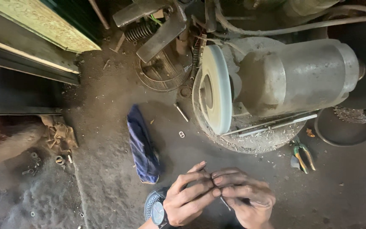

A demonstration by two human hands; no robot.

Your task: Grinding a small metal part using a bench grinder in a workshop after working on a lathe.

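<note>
While pinched between both hands' fingers [200, 186], thin metal rod [225, 203]

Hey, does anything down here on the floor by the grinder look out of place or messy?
Yes, several things lie loose on the dirty floor: a crumpled blue cloth, pliers beside the grinding wheel, a small metal link and a bolt. Debris rings the grinder's base. Both hands, left hand and right hand, pinch a thin metal piece.

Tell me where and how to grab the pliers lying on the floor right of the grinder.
Take the pliers by the green and orange handles, coming from above. They lie flat on the dirt floor, handles spread toward the lower right and clear of the grinder's base, so fingers can likely close around both.
</note>
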